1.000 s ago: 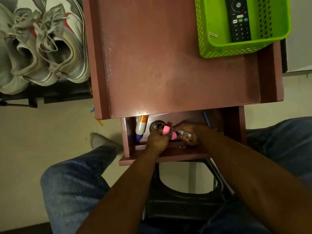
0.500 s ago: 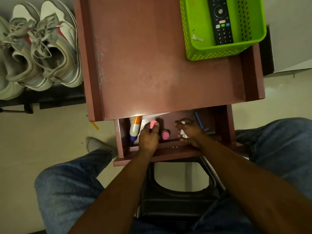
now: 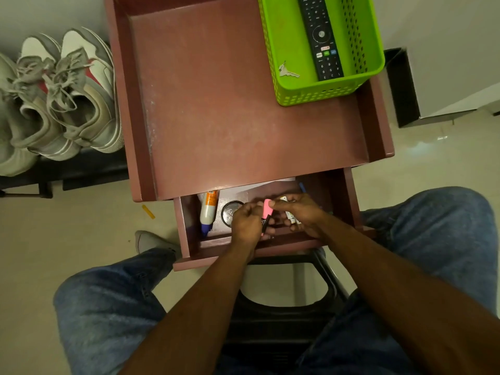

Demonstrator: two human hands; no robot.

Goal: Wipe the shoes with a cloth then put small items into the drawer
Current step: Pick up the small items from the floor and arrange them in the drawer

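Both hands are working inside the open drawer (image 3: 349, 196) that is pulled out from under the desk (image 3: 243, 109). The left hand (image 3: 247, 221) is curling its fingers around the dark barrel of a pink-capped marker (image 3: 266, 213), and the right hand (image 3: 303, 215) is pinching the pink cap end with thumb and forefinger while also curling its other fingers around some small white items (image 3: 290, 217) that are too hidden to identify. The marker is standing roughly upright between the two hands, above the drawer floor. To the left in the drawer, a glue bottle (image 3: 209, 211) with an orange label and a blue tip is lying along the side wall, and a round metal tin (image 3: 230, 213) is sitting just beside it, partly covered by the left hand. A blue pen (image 3: 302, 187) is poking out near the back right of the drawer. On the desk, a green basket (image 3: 324, 92) is holding a black remote (image 3: 320, 36) and a key (image 3: 287, 71). The shoes (image 3: 62, 98), grey and white with loose laces, are sitting on a low dark rack at the left, well apart from the hands. The person is sitting with blue jeans (image 3: 108, 307) on either side of the drawer.
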